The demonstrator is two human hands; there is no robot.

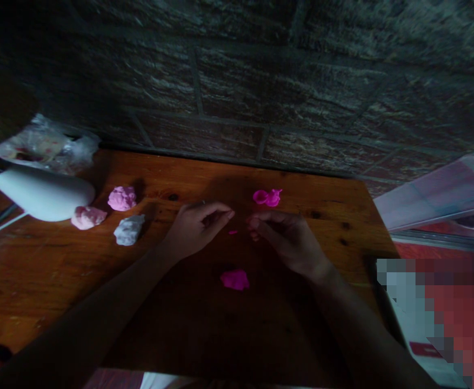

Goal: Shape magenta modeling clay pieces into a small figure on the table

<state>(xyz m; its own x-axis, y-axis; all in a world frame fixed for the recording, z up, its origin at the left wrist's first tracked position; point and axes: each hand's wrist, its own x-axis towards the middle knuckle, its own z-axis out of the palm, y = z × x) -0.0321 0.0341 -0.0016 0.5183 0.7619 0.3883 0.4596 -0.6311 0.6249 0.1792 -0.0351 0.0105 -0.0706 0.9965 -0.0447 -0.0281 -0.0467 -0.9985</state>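
Over the wooden table, my left hand (pixel 198 227) has its thumb and forefinger pinched together; anything between the tips is too small to make out. My right hand (pixel 287 237) faces it, fingers also closed in a pinch, and what they hold cannot be made out. A tiny magenta bit of clay (pixel 232 232) lies between the two hands. Closer to me rests a flattened magenta lump of clay (pixel 235 280). Just beyond my right hand sits a magenta clay figure (pixel 273 198) with a round, ring-like part (pixel 260 197) at its left.
Pink (pixel 122 198), pale pink (pixel 88 217) and white clay lumps (pixel 128 230) lie at the left, beside a white lamp-like object (pixel 50 192). Behind it is a crumpled clear plastic bag (pixel 66 148). A brick wall (pixel 237 81) borders the far edge of the table (pixel 172 335).
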